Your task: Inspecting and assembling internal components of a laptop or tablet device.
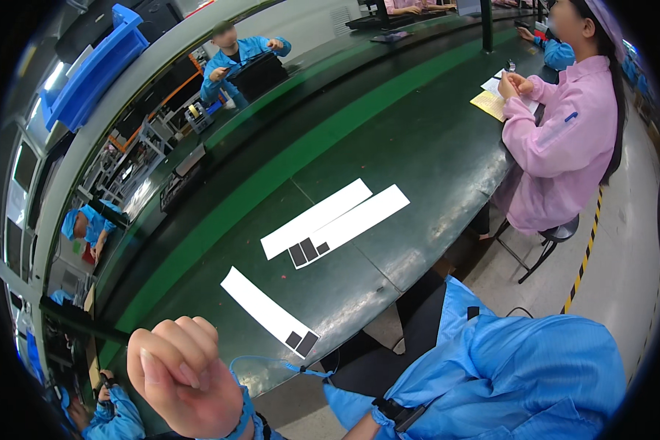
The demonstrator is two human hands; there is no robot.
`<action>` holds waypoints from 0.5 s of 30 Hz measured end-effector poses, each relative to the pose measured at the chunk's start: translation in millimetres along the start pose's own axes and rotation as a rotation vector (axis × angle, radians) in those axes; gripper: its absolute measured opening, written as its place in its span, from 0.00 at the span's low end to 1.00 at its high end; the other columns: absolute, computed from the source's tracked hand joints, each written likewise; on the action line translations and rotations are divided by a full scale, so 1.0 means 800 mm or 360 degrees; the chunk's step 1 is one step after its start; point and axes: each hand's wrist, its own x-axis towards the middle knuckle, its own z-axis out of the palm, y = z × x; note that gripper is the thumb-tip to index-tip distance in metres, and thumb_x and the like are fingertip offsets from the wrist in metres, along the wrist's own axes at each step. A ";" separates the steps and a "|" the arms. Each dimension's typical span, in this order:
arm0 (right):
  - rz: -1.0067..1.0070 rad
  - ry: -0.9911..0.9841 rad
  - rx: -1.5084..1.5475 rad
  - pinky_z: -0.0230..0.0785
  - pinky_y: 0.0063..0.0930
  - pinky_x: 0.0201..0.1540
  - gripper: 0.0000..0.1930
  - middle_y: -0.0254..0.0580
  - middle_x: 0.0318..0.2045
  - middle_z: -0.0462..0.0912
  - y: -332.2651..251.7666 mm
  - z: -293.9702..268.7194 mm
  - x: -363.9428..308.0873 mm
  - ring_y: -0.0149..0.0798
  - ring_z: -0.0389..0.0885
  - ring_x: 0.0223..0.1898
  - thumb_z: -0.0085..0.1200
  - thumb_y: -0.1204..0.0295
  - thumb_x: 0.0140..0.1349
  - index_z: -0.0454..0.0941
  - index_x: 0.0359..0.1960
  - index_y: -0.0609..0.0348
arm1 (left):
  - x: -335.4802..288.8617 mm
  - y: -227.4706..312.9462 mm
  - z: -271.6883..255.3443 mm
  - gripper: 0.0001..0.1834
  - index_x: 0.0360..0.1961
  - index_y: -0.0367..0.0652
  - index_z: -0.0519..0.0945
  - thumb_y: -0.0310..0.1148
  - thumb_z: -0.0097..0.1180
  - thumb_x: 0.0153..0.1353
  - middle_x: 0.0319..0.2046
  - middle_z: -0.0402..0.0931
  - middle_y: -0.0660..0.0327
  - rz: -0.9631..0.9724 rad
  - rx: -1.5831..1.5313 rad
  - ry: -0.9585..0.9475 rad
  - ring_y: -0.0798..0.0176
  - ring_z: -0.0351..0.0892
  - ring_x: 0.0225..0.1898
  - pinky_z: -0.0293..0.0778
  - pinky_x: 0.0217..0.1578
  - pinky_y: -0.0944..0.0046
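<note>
My left hand (180, 378) is raised over the near left edge of the table, fingers curled into a fist with the thumb against them. Nothing shows in it. A blue strap with a coiled cord (279, 362) circles its wrist. Of my right arm, a blue sleeve (506, 367) and a bit of bare wrist by a black band (397, 412) appear; the hand is out of the picture. Nearest the fist lies a white strip (260, 304) with two black rectangles at its near end. Farther off, two more white strips (323, 216) lie side by side, with several black rectangles at one end.
The long dark green table (433, 165) has a brighter green band (301, 150) along it. At right, a person in pink (565, 139) sits by yellow and white papers (489, 104). Across, a person in blue (249, 55) handles a black case (259, 75). A black tray-like item (183, 176) lies far left.
</note>
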 end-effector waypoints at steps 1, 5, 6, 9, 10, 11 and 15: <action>-0.0029 -0.0099 0.0055 0.70 0.39 0.47 0.21 0.53 0.44 0.80 0.000 0.002 0.002 0.42 0.79 0.45 0.58 0.57 0.59 0.77 0.48 0.58 | 0.000 0.003 -0.001 0.17 0.21 0.46 0.59 0.35 0.36 0.70 0.13 0.53 0.68 -0.0007 0.0007 -0.0006 0.73 0.49 0.15 0.49 0.21 0.69; 0.0003 -0.0029 0.0181 0.70 0.38 0.45 0.21 0.52 0.42 0.79 -0.005 -0.002 0.006 0.41 0.78 0.43 0.55 0.56 0.60 0.76 0.48 0.58 | -0.014 0.022 -0.010 0.16 0.22 0.43 0.63 0.34 0.39 0.69 0.13 0.60 0.65 0.0001 0.0033 -0.0029 0.73 0.57 0.15 0.55 0.22 0.71; 0.0040 0.0058 0.0217 0.69 0.37 0.42 0.20 0.51 0.40 0.79 -0.008 -0.005 0.006 0.40 0.78 0.40 0.54 0.56 0.62 0.76 0.47 0.59 | -0.020 0.026 -0.010 0.16 0.22 0.43 0.63 0.35 0.41 0.68 0.13 0.59 0.64 -0.0067 0.0045 -0.0077 0.70 0.56 0.16 0.54 0.23 0.67; 0.0164 0.0313 0.0328 0.68 0.33 0.34 0.18 0.46 0.33 0.78 -0.015 -0.009 0.004 0.36 0.76 0.32 0.49 0.56 0.65 0.75 0.42 0.60 | -0.055 0.031 -0.008 0.17 0.19 0.40 0.63 0.33 0.45 0.66 0.14 0.60 0.61 -0.0186 0.0178 -0.0129 0.65 0.56 0.17 0.53 0.24 0.62; 0.0208 0.0392 0.0365 0.68 0.32 0.31 0.18 0.45 0.31 0.77 -0.017 -0.010 0.002 0.35 0.76 0.29 0.47 0.56 0.66 0.75 0.40 0.61 | -0.071 0.033 -0.003 0.16 0.18 0.39 0.64 0.30 0.46 0.63 0.14 0.62 0.59 -0.0190 0.0339 -0.0121 0.65 0.57 0.17 0.53 0.22 0.63; 0.0255 0.0470 0.0402 0.68 0.31 0.28 0.18 0.43 0.28 0.77 -0.019 -0.011 0.001 0.34 0.75 0.26 0.45 0.56 0.67 0.75 0.39 0.61 | -0.088 0.042 -0.005 0.14 0.16 0.37 0.67 0.26 0.49 0.58 0.14 0.65 0.55 -0.0365 0.0419 -0.0222 0.62 0.60 0.16 0.58 0.21 0.61; 0.0385 0.0690 0.0498 0.67 0.27 0.20 0.20 0.39 0.21 0.76 -0.031 -0.020 0.002 0.31 0.73 0.18 0.40 0.56 0.70 0.74 0.34 0.62 | -0.162 0.042 0.003 0.06 0.18 0.37 0.74 0.23 0.57 0.49 0.18 0.73 0.52 -0.0714 0.0791 -0.0987 0.47 0.75 0.22 0.69 0.24 0.55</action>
